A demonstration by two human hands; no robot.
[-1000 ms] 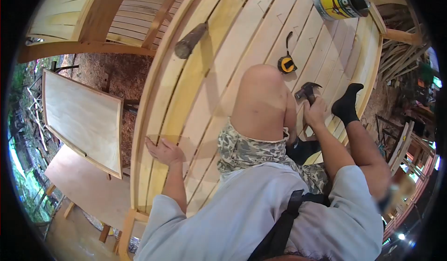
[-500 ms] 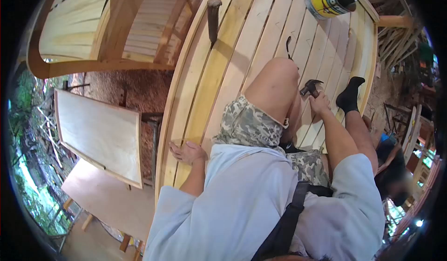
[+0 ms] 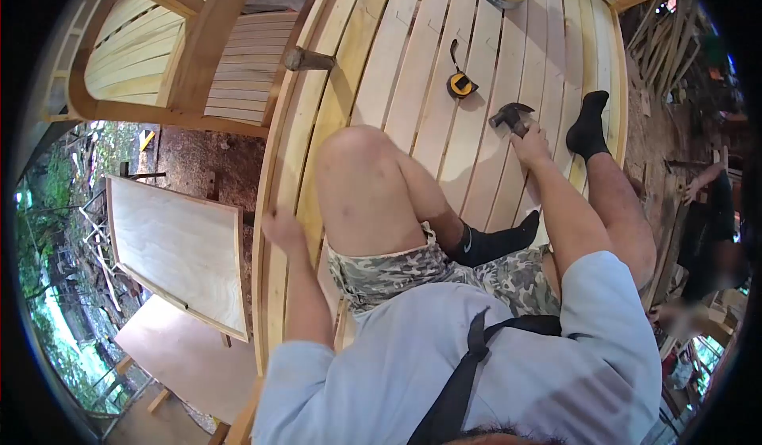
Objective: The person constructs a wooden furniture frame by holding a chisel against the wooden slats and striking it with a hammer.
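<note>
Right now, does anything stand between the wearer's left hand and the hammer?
Yes: the wearer's bent leg, its knee raised, stands between the left hand and the hammer, which the right hand holds on the leg's far side.

Daylight (image 3: 62, 326) breaks through greenery (image 3: 49, 179) left of a pale framed panel (image 3: 178, 254). Brown ground (image 3: 198, 153) shows past the panel's far edge, and beyond stands slatted wooden furniture (image 3: 183, 52) with a rounded frame. A flat board (image 3: 186, 362) lies on the panel's near side; long wood strips (image 3: 665, 57) are heaped well to its right.
</note>
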